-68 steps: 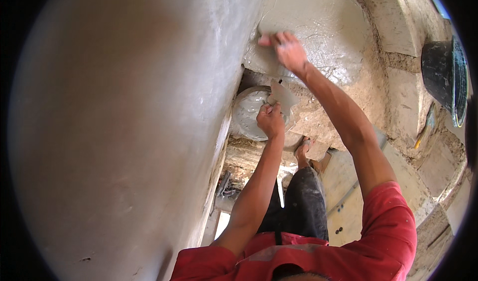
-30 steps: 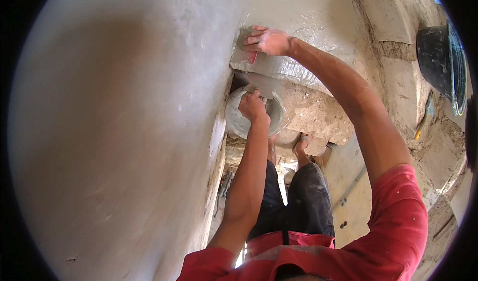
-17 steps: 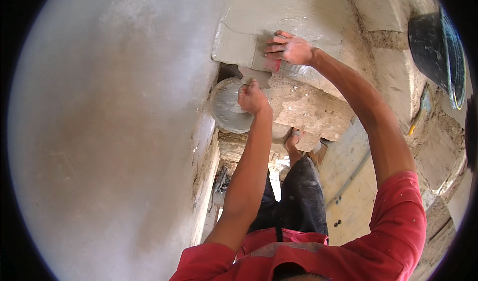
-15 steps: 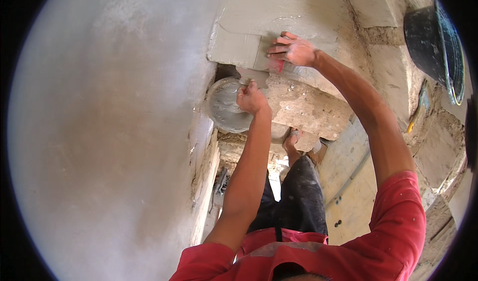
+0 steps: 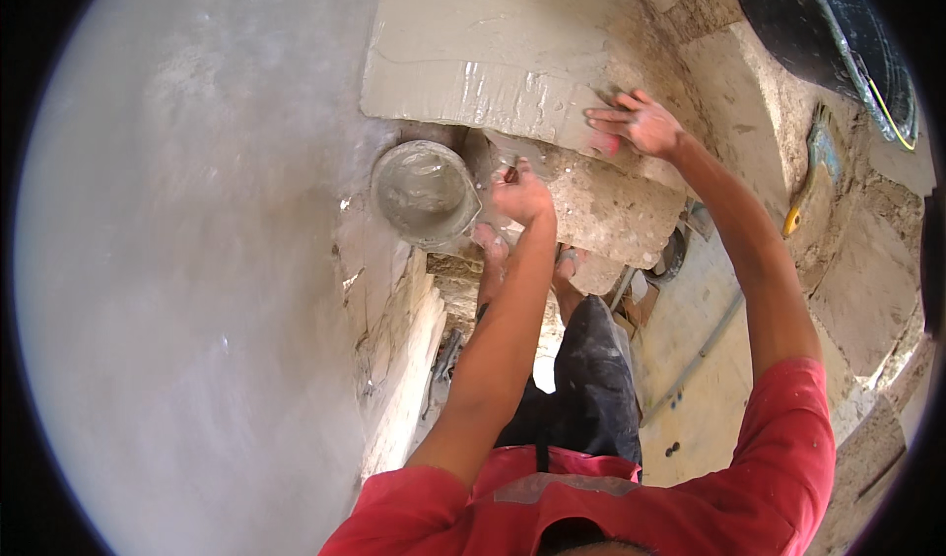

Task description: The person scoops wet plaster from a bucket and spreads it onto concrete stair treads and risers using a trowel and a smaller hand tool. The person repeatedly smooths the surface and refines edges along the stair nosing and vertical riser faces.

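My left hand (image 5: 523, 196) is closed around a tool, with a dark bit of its handle showing at the fingers; the rest is mostly hidden. It is just right of a round bucket (image 5: 379, 184) holding wet grey mortar (image 5: 431, 187). Farther to the right, my right hand (image 5: 636, 126) presses a flat smoothing tool with a red part (image 5: 605, 143) against the smeared ledge. Its fingers stretch over the tool. Wet grey mortar coats the ledge (image 5: 473, 39), with a ridged band along its near edge.
A smooth grey wall (image 5: 197, 241) fills the left side. At the upper right lies a black bucket (image 5: 788, 19), with a brush (image 5: 818, 167) below it. My feet (image 5: 568, 261) are below the rough block (image 5: 601, 206), and a stained board (image 5: 705, 359) lies to the right.
My right hand has slid right along the ledge's near edge with the smoothing tool, leaving ridged mortar behind. My left hand has moved away from over the mortar bucket. The view has shifted.
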`<action>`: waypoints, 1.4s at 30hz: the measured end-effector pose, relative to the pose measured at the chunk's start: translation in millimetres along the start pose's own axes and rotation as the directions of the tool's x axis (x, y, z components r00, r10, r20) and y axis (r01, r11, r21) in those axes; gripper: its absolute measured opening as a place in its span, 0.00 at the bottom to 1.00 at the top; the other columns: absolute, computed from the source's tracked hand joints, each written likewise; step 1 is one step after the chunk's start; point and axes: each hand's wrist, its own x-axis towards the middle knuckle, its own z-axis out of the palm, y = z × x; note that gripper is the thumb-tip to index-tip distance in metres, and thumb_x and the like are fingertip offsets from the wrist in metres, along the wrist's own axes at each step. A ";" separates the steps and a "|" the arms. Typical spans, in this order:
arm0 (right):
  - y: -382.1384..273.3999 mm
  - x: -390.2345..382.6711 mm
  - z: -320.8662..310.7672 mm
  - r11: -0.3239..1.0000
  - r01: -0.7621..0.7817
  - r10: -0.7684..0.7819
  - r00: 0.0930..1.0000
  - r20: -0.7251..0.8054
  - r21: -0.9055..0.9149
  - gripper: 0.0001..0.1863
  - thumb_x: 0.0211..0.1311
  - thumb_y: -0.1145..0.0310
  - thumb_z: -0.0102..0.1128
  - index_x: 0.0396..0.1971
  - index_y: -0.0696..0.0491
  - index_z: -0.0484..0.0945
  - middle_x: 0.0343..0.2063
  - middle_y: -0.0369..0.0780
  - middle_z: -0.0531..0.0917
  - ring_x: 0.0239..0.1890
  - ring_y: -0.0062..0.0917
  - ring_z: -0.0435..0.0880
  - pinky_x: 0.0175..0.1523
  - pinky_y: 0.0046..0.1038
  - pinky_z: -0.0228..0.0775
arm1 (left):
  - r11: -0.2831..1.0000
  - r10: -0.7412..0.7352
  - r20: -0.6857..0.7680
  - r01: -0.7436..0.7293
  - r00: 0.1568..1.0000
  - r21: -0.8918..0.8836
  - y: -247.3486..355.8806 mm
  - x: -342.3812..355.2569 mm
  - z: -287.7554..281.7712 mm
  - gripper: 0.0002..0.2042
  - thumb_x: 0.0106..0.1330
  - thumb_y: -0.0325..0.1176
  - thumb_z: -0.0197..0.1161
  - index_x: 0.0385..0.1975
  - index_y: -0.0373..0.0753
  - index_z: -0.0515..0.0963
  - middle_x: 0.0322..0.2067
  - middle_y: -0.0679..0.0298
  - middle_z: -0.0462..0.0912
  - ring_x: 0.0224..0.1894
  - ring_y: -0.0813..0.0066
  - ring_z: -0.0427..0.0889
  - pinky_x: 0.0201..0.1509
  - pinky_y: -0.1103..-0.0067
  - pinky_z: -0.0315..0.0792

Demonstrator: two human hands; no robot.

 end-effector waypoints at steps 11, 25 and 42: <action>-34.9 -183.6 36.3 0.931 -0.362 0.350 0.924 -0.154 -0.050 0.33 0.55 0.68 0.63 0.65 0.40 0.78 0.70 0.25 0.74 0.60 0.32 0.76 0.65 0.41 0.66 | 0.998 0.003 0.105 -0.010 0.994 0.065 -0.6 -73.1 4.5 0.08 0.62 0.27 0.72 0.36 0.30 0.82 0.25 0.63 0.83 0.28 0.72 0.80 0.35 0.73 0.74; -68.5 188.7 -94.0 0.972 -0.192 0.228 0.918 -0.324 0.138 0.31 0.62 0.72 0.56 0.66 0.39 0.78 0.70 0.27 0.75 0.71 0.34 0.71 0.73 0.42 0.61 | 0.997 0.065 0.165 -0.071 0.984 0.027 43.5 58.3 -56.3 0.07 0.62 0.26 0.73 0.32 0.28 0.82 0.28 0.60 0.86 0.29 0.73 0.81 0.37 0.74 0.75; -11.4 80.3 -41.5 0.945 -0.210 0.211 0.977 -0.021 -0.250 0.32 0.63 0.71 0.61 0.67 0.32 0.77 0.73 0.18 0.70 0.73 0.23 0.65 0.74 0.35 0.60 | 0.997 -0.048 0.377 0.066 0.925 -0.036 53.0 99.5 -70.4 0.09 0.64 0.26 0.72 0.36 0.28 0.80 0.33 0.56 0.89 0.34 0.75 0.85 0.40 0.76 0.77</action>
